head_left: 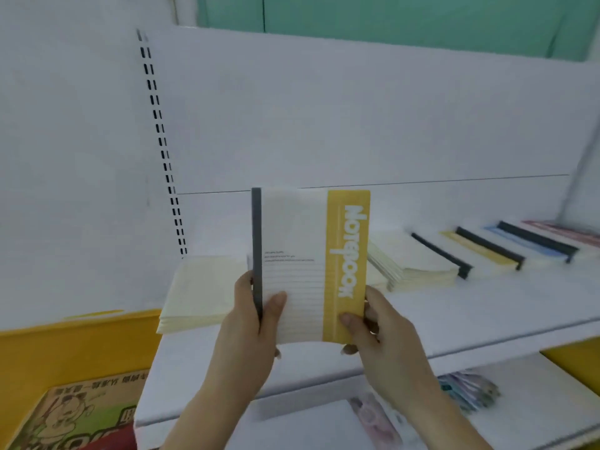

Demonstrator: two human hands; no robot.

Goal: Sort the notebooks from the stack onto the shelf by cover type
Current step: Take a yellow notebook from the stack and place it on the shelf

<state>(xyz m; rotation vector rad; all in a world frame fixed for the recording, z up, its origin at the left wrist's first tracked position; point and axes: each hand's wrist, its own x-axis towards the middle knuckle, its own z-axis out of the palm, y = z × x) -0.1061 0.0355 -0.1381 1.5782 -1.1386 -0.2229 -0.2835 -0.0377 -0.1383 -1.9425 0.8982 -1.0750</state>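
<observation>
I hold a notebook (pixel 302 254) upright in front of the white shelf (pixel 454 316); it has a translucent lined cover, a grey spine on the left and a yellow band reading "Notebook" on the right. My left hand (pixel 250 323) grips its lower left edge at the spine, thumb on the cover. My right hand (pixel 373 326) pinches the lower right corner at the yellow band. On the shelf behind lie a stack of plain cream notebooks (pixel 198 287) at left and another cream stack (pixel 412 261) at right.
Further right on the shelf lie fanned notebooks with dark spines, yellow (pixel 483 251), blue (pixel 532 241) and pink (pixel 565 232). A lower shelf holds colourful small items (pixel 467 391). A yellow panel (pixel 74 349) and a printed cardboard box (pixel 71 417) sit at lower left.
</observation>
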